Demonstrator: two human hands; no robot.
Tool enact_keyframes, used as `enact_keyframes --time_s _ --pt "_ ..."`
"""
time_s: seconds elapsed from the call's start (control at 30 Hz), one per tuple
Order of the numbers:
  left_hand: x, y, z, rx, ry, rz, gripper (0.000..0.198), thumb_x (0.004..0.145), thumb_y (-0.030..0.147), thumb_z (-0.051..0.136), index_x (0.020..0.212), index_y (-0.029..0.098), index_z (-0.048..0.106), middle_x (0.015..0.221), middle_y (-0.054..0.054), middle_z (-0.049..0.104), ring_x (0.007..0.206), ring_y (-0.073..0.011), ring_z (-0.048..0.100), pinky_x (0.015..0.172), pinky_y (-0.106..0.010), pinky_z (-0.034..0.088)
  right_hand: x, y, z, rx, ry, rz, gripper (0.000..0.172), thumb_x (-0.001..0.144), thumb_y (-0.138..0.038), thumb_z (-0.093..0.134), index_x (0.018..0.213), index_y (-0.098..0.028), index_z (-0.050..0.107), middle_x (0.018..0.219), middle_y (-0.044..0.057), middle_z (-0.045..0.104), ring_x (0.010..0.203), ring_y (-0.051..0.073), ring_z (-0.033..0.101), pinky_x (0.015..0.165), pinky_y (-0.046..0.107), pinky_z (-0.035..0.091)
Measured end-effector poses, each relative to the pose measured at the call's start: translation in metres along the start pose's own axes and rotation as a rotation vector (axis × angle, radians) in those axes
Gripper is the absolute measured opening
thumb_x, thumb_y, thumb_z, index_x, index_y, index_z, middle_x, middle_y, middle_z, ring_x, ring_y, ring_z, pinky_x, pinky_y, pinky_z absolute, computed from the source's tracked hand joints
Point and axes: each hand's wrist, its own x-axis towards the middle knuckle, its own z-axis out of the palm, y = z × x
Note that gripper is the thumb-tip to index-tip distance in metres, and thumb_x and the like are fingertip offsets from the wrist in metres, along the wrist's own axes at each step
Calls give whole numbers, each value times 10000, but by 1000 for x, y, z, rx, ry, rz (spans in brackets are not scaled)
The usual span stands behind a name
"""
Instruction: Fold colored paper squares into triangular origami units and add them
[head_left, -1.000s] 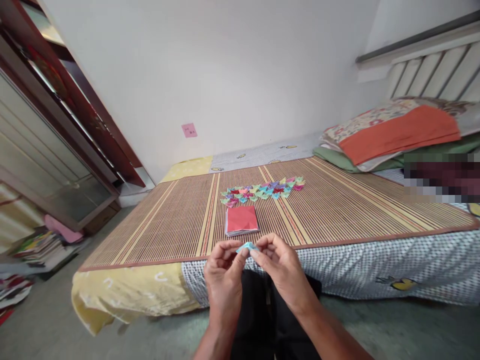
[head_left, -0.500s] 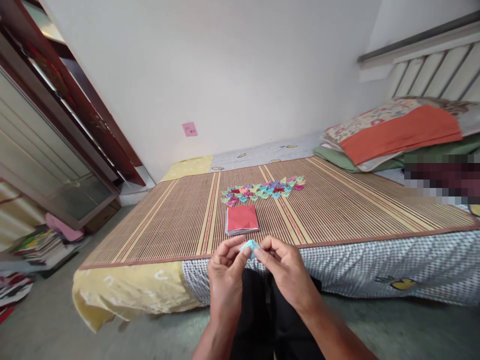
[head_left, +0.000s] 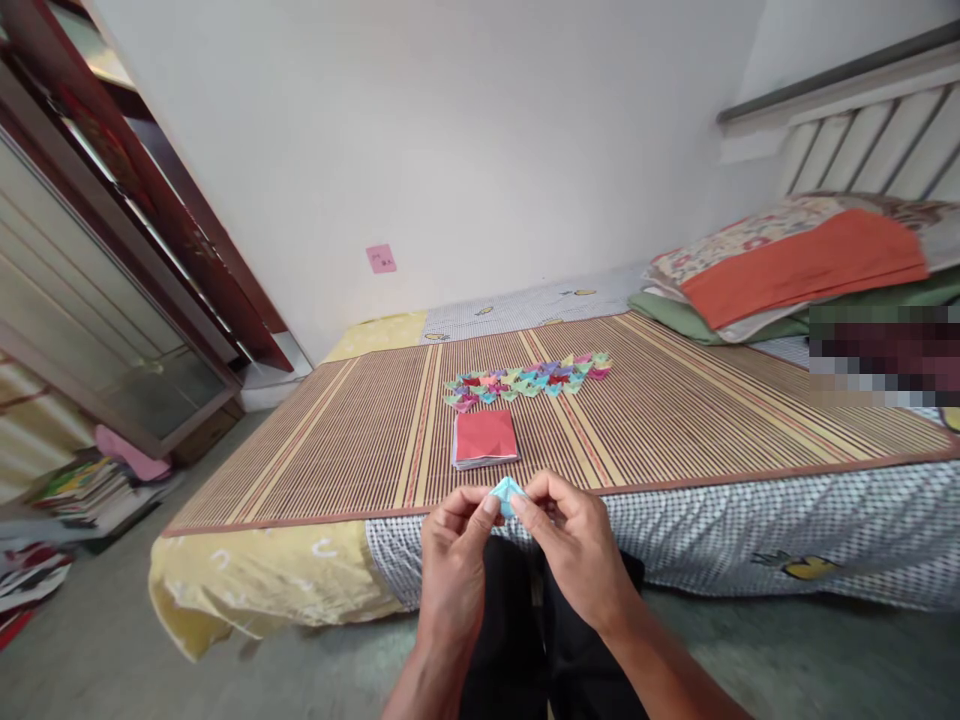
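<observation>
Between my two hands is a small piece of light blue folded paper (head_left: 508,490), peaked at the top. My left hand (head_left: 459,535) pinches its left side between thumb and fingers. On the right side, my right hand (head_left: 566,525) grips it the same way, thumb toward me. Both hands are above the near edge of the bed. Just beyond them lies a stack of square paper (head_left: 486,437) with a red sheet on top. Behind the stack stand rows of small, many-coloured folded paper pieces (head_left: 529,380).
A striped mat (head_left: 337,430) covers the bed, over a checked and yellow sheet (head_left: 277,580). Folded bedding (head_left: 802,265) lies at the far right. A pink note (head_left: 381,259) is on the wall. Books (head_left: 79,490) are piled at the left.
The blue paper has shifted slightly right and shows more of its folded face. My left hand has moved a little to the right; both hands still pinch the paper.
</observation>
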Motion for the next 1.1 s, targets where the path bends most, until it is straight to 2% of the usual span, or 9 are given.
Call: enact_keyframes --time_s 0.23,0.43,0.53,0.67,0.77,0.87,0.97,1.1 --pt "2 7 -2 27 -96 -69 233 808 351 839 771 142 745 727 -11 660 712 -136 549 727 -252 445 3 -4 -3 -48 -64 -24 282 962 -338 607 723 -201 546 652 -31 496 595 127 450 561 257 377" --pt "2 7 -2 34 -101 -2 226 841 335 806 739 150 727 711 -7 646 728 -146 539 741 -261 441 1 -8 -3 -59 -63 -35 304 947 -335 632 700 -210 507 641 -44 467 595 122 440 553 248 364" --pt "3 6 -3 30 -145 -7 212 859 336 794 771 151 739 729 -10 642 739 -146 532 745 -259 438 2 -8 -6 -20 -75 -18 316 954 -357 629 698 -210 515 641 -42 473 599 124 434 558 251 368" --pt "6 11 -9 27 -253 -93 216 841 356 814 826 152 746 755 -19 652 737 -147 544 731 -260 442 4 -10 -11 -72 -137 -41 292 940 -306 621 684 -209 520 632 -42 477 598 126 439 567 258 366" --pt "8 16 -12 64 -270 -108 229 822 345 833 763 149 728 722 -9 637 695 -126 520 681 -234 420 6 -13 -14 -130 -213 -32 261 917 -253 628 681 -208 524 609 -51 470 576 120 425 552 256 349" --pt "9 17 -12 48 -241 -109 244 790 334 858 720 141 726 693 -7 643 666 -113 523 652 -220 415 7 -13 -17 -81 -191 -2 230 919 -284 650 716 -200 581 648 -35 533 619 130 483 585 253 391" --pt "8 14 -9 -51 -127 -117 244 723 318 905 736 145 734 660 0 663 624 -110 555 640 -223 442 8 -11 -16 15 -121 45 212 909 -357 695 791 -192 633 708 -21 580 665 140 525 619 253 437" --pt "5 8 0 -194 8 -113 256 677 281 932 779 152 735 743 -23 730 691 -137 636 717 -252 503 5 -8 -8 85 -121 113 224 838 -359 787 845 -191 639 747 -18 608 664 139 535 616 251 463"
